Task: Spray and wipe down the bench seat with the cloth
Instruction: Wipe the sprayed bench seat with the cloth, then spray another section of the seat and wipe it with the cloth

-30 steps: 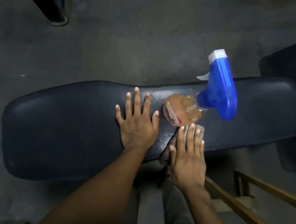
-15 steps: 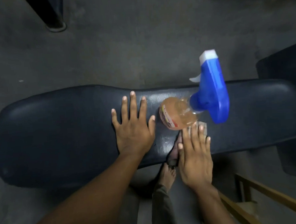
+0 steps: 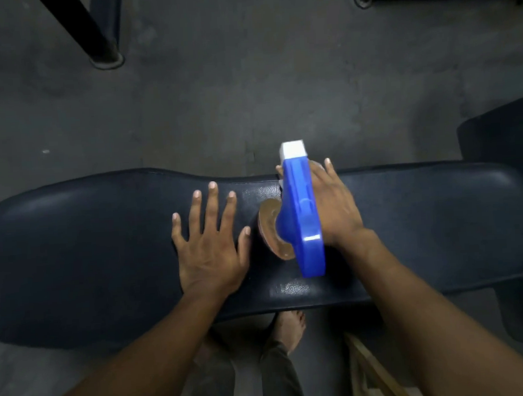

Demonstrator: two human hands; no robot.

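Wiping the bench seat [image 3: 104, 236]: right hand [image 3: 335, 209] flat, fingers extended at far edge, cloth hidden underneath, not confirmable. Left hand [image 3: 209, 246] spread flat, bracing. Spray bottle [image 3: 300, 214] stands between hands; sweep around it, even pressure.

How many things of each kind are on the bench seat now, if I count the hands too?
Hands: 2, the left hand and the right hand, both resting on the bench seat
Spray bottle: 1
Cloth: 1, only what seems to be its edge shows at the right hand's fingers
Total: 4
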